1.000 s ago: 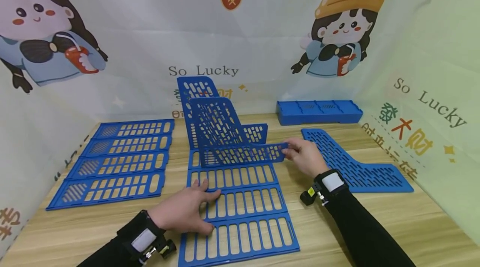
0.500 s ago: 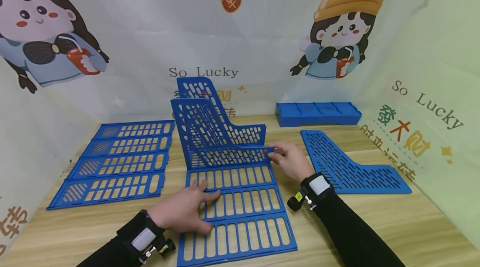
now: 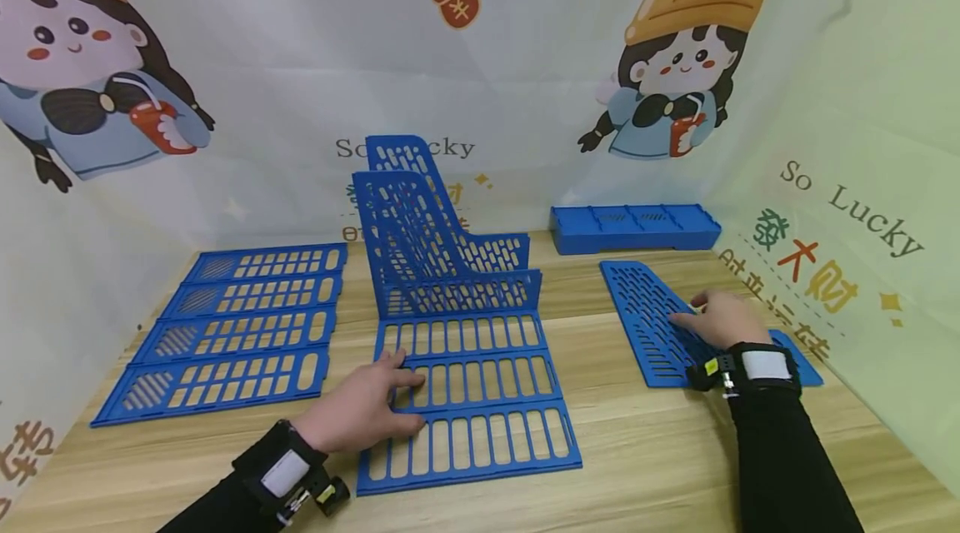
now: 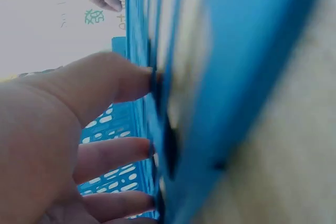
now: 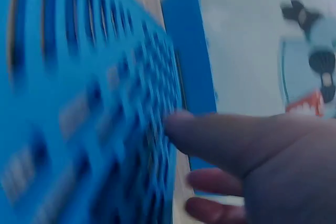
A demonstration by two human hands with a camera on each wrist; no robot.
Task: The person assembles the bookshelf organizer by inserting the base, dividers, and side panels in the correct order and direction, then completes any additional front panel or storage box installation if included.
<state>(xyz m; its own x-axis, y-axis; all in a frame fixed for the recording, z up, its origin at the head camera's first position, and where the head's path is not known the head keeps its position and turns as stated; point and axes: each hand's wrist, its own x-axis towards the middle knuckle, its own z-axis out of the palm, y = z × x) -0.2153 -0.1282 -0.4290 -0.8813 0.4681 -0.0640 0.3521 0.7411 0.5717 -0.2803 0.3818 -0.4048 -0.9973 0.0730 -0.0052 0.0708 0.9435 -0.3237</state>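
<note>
left hand point(image 3: 351, 410), fingers and thumb straight and spread, touches a flat blue slotted plastic panel point(image 3: 491, 408) without gripping it; right hand point(image 3: 726, 321), fingers relaxed and apart, is over a flat blue l-shaped perforated plastic panel point(image 3: 651, 323), contact unclear. two upright blue l-shaped plastic panels point(image 3: 427, 266) stand beyond the left hand. farther out on the wood-grain table point(image 3: 615, 458) are a blue four-section plastic grid point(image 3: 247, 310) and a long blue plastic block point(image 3: 637, 237).
</note>
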